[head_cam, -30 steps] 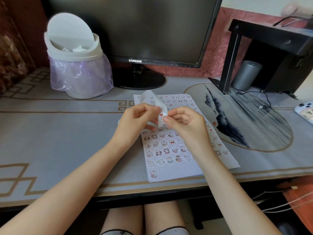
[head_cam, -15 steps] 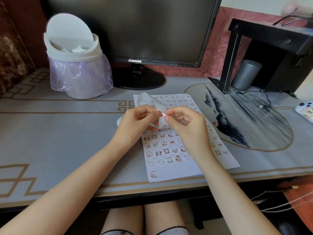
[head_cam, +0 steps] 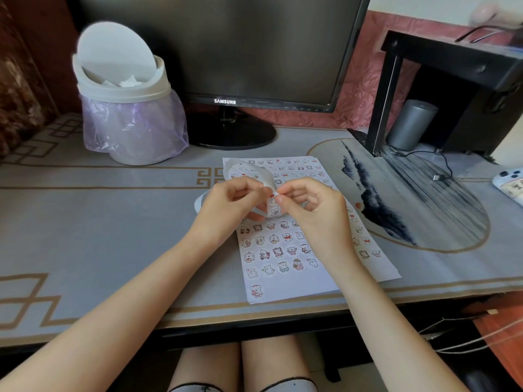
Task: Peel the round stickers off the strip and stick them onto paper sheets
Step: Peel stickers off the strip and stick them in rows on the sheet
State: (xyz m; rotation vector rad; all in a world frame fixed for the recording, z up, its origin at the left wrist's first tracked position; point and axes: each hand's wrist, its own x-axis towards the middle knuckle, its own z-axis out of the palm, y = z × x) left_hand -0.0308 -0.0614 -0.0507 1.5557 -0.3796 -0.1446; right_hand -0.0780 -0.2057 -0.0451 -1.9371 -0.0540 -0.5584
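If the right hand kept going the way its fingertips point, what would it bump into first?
The right hand points leftward, so it would first meet the curled sticker strip at its fingertips, then probably the left hand just behind it, though depth there is hard to judge.

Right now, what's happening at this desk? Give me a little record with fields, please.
Left hand: grips the strip, held above the sheet
Right hand: pinches a sticker at the strip's bend
Paper sheet: flat on the desk, mostly filled with stickers
Peel: whether the sticker is free cannot be told
Behind: bin with a swing lid, monitor
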